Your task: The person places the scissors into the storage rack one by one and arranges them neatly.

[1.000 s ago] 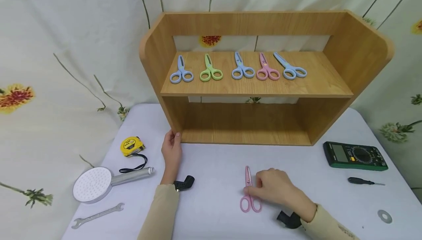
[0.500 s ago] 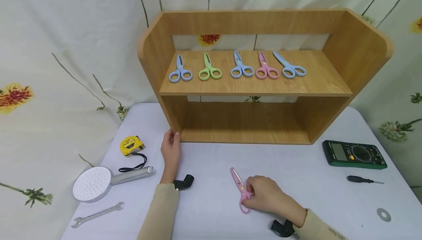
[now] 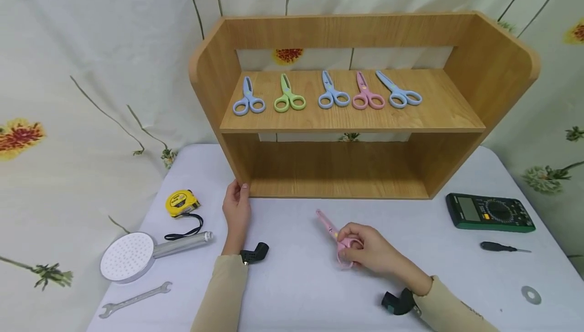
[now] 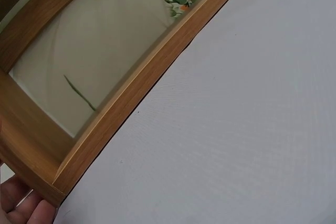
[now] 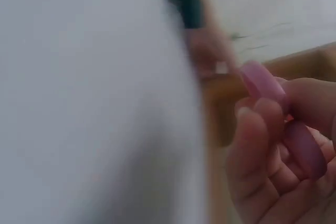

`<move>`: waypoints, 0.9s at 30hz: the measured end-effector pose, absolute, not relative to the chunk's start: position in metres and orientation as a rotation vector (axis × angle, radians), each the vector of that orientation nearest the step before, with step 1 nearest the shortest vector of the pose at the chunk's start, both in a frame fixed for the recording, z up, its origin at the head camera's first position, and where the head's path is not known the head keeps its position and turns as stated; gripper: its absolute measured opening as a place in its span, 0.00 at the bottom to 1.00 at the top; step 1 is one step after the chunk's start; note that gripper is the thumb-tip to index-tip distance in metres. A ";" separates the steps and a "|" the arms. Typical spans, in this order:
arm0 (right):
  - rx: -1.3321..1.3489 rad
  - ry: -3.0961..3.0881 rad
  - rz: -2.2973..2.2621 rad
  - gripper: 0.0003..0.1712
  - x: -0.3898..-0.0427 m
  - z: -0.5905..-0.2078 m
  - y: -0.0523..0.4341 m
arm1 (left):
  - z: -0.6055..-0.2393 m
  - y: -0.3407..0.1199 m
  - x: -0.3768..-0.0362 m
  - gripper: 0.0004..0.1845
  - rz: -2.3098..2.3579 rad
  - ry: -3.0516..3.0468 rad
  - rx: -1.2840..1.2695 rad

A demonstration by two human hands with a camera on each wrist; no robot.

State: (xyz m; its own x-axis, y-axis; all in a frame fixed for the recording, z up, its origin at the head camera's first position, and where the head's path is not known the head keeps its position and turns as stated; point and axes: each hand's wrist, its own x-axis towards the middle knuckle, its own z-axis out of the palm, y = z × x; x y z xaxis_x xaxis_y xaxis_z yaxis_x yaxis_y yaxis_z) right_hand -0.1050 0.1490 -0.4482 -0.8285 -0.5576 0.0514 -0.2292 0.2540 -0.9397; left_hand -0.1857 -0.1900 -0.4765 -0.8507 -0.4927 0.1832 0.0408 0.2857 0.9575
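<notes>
My right hand [image 3: 371, 247] pinches a pair of pink scissors [image 3: 329, 224] by the finger loops, blades pointing up and to the left over the white table. In the right wrist view the pink loops [image 5: 304, 150] sit between thumb and fingers. My left hand [image 3: 237, 213] grips the lower left corner of a wooden shelf [image 3: 337, 190]; its fingertips [image 4: 42, 213] show at that corner in the left wrist view. On the upper board lie blue scissors [image 3: 248, 100], green scissors [image 3: 289, 96], more blue scissors [image 3: 332, 94], pink scissors [image 3: 365, 95] and angled blue scissors [image 3: 401, 95].
On the left lie a yellow tape measure [image 3: 181, 203], a shower head [image 3: 130, 257] and a wrench [image 3: 135, 300]. On the right are a multimeter [image 3: 490, 213], a small screwdriver [image 3: 502, 247] and a metal washer [image 3: 531, 295].
The pink scissors have turned their tips leftward and come up from the table in my right hand, which has shifted its hold to the loops. My left hand has stayed at the shelf corner.
</notes>
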 end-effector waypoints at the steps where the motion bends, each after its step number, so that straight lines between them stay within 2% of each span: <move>1: -0.808 2.270 -1.653 0.13 -0.108 -0.436 0.154 | -0.477 -0.189 -0.186 0.21 -1.591 -2.117 0.404; 5: -1.190 2.560 -1.831 0.24 -0.124 -0.360 0.181 | -0.477 -0.188 -0.187 0.20 -1.595 -2.095 0.394; 7: -1.256 2.847 -1.835 0.28 -0.137 -0.319 0.197 | -0.477 -0.188 -0.186 0.19 -1.594 -2.085 0.397; 9: -1.120 3.180 -1.731 0.27 -0.152 -0.283 0.213 | -0.477 -0.188 -0.186 0.19 -1.600 -2.079 0.399; 13: -0.455 3.515 -1.282 0.25 -0.193 -0.238 0.243 | -0.479 -0.190 -0.187 0.19 -1.593 -2.094 0.395; 16: -0.148 3.411 -1.011 0.29 -0.223 -0.224 0.257 | -0.479 -0.192 -0.187 0.20 -1.587 -2.099 0.398; 18: -0.073 3.345 -0.934 0.30 -0.239 -0.222 0.262 | -0.479 -0.192 -0.187 0.20 -1.588 -2.105 0.405; 22: -0.078 3.335 -0.856 0.28 -0.257 -0.226 0.264 | -0.479 -0.192 -0.186 0.21 -1.604 -2.105 0.422; 27: -0.150 3.359 -0.689 0.26 -0.264 -0.233 0.263 | -0.478 -0.189 -0.188 0.20 -1.611 -2.090 0.416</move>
State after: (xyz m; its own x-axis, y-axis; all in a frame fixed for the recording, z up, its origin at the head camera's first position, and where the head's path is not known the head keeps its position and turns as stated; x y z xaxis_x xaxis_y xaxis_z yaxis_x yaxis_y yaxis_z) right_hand -0.2637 0.2633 -0.2330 -0.9543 -0.0265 0.2975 -0.1415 0.9173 -0.3722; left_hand -0.1878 -0.1887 -0.4780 -0.8457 -0.5036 0.1764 0.0424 0.2660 0.9630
